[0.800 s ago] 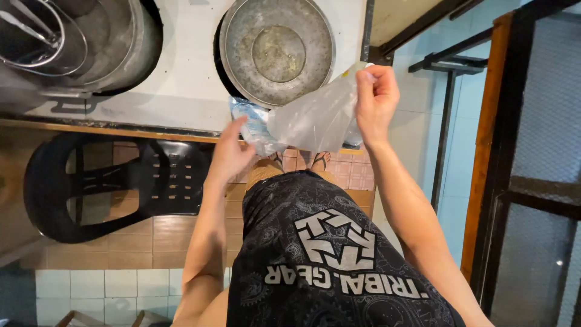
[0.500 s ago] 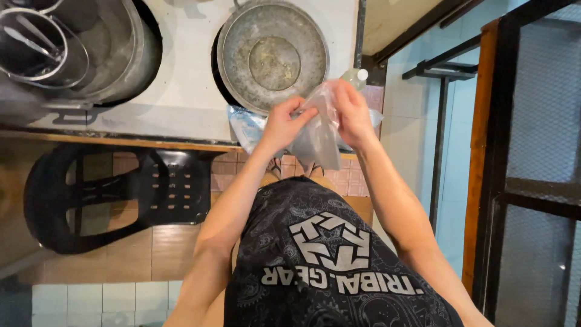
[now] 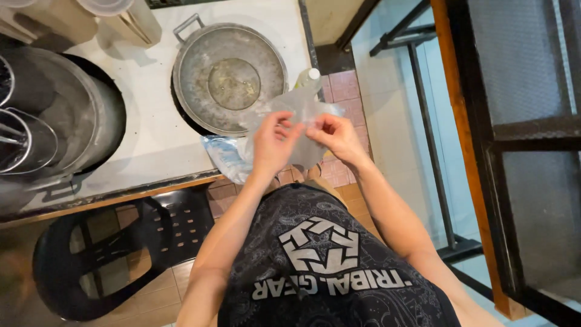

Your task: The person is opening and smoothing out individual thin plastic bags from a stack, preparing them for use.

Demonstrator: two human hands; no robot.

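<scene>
Both my hands hold a clear plastic bag in front of my chest. My left hand pinches its upper edge from the left. My right hand pinches the same edge from the right, the fingertips of both almost touching. The bag hangs crumpled between and behind the hands, above the edge of a white counter. A second, bluish plastic bag lies on the counter's corner just left of my left wrist.
A wide, shallow metal pan sits on the counter behind the bag. A large metal pot stands at the left. A black plastic chair is under the counter. A dark metal frame runs along the right.
My hands have drawn together and lowered toward my chest, gathering the bag's edge between them. The view has shifted, so the pan and counter sit lower in frame.
</scene>
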